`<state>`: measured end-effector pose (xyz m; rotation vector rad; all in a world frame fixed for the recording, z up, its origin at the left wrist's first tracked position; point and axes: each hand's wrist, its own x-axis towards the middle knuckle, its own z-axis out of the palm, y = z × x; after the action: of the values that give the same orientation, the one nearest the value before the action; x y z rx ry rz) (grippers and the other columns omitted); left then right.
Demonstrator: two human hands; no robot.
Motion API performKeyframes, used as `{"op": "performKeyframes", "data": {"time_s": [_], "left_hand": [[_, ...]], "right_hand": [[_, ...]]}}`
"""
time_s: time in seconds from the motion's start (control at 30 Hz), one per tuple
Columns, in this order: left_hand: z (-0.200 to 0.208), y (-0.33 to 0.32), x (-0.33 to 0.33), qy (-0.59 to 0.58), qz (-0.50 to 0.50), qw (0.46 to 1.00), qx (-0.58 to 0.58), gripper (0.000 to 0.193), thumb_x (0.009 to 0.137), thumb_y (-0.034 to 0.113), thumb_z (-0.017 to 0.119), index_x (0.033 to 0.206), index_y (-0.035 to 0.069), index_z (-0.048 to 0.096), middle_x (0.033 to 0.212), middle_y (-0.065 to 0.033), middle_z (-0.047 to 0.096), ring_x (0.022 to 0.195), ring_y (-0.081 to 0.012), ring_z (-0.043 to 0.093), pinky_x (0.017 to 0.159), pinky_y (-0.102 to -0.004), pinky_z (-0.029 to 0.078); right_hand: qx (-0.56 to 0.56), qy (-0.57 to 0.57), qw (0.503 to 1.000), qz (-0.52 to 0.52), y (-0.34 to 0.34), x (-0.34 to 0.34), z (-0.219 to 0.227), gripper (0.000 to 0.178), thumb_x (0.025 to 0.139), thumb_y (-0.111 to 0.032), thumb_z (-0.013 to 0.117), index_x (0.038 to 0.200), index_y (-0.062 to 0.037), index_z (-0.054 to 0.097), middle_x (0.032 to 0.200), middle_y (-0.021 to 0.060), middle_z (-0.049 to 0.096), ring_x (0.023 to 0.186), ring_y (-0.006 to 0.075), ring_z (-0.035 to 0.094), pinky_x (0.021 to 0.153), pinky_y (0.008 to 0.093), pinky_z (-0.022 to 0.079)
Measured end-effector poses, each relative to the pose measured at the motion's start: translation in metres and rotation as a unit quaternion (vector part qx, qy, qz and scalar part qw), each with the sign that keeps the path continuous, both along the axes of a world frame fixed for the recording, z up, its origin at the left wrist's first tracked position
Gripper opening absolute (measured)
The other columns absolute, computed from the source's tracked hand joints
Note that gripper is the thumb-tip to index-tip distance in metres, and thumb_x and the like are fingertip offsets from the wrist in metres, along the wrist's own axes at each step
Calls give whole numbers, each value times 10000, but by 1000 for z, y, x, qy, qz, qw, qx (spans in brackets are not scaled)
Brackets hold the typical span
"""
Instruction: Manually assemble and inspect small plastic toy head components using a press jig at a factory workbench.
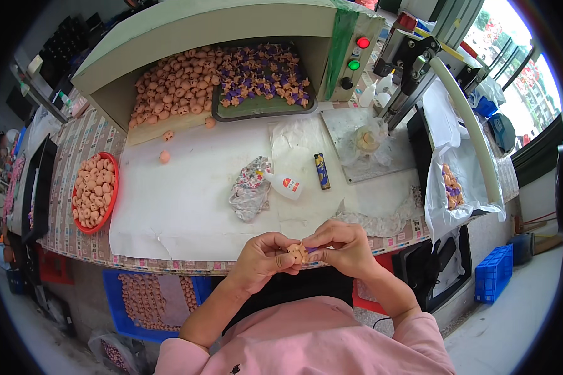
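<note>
Above the table's front edge, my two hands meet around a small tan and purple toy figure point(298, 252). My left hand point(261, 259) pinches it from the left, and my right hand point(347, 249) grips its right side, where a bit of purple shows. Fingers cover much of it, so I cannot tell whether it is one piece or two. A small white glue bottle point(287, 186) lies on its side beyond the hands, against a crumpled floral cloth point(250, 190). To its right lies a dark blue and yellow tube point(321, 171).
Round doll heads point(178, 81) are heaped under a box-like hood point(206, 28), beside a dark tray point(263, 109) of purple and tan figures. A red basket point(114, 187) of heads stands left. At right are a press point(413, 81) and a plastic-lined bin point(435, 187); a blue crate point(120, 312) sits below.
</note>
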<state>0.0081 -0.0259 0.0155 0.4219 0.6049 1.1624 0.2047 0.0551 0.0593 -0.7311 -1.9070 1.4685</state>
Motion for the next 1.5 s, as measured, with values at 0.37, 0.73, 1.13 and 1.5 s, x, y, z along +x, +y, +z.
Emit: {"op": "performKeyframes", "data": {"time_s": [0.37, 0.73, 1.13, 1.5], "left_hand": [[12, 2, 14, 12, -2, 1000, -17, 218, 839, 79, 704, 1020, 13, 602, 914, -105, 672, 781, -170, 682, 690, -299, 603], [23, -5, 14, -20, 2, 998, -56, 291, 933, 122, 583, 1209, 42, 533, 1099, -127, 620, 934, -192, 663, 719, -275, 606], [25, -9, 14, -37, 1, 999, -20, 323, 928, 138, 598, 1226, 34, 535, 1142, -108, 611, 953, -174, 650, 678, -248, 595], [43, 12, 30, 13, -5, 999, -53, 310, 895, 114, 640, 1190, 73, 552, 1127, -86, 602, 936, -171, 645, 569, -214, 529]], "right_hand": [[4, 3, 999, -34, -4, 9, 6, 261, 683, 18, 780, 934, -32, 730, 842, 61, 688, 780, 163, 629, 686, 273, 494], [673, -11, 577, -464, 137, 59, 148, 194, 915, -107, 575, 1071, -37, 668, 1104, 78, 666, 1111, 184, 549, 937, 304, 416], [472, -8, 732, -491, 156, 64, 174, 195, 848, -176, 657, 991, -53, 707, 902, 97, 697, 727, 176, 624, 702, 289, 478], [454, -216, 771, -390, 166, 94, -18, 332, 793, -117, 702, 1104, -26, 629, 1020, 170, 658, 794, 272, 668, 707, 348, 523]]}}
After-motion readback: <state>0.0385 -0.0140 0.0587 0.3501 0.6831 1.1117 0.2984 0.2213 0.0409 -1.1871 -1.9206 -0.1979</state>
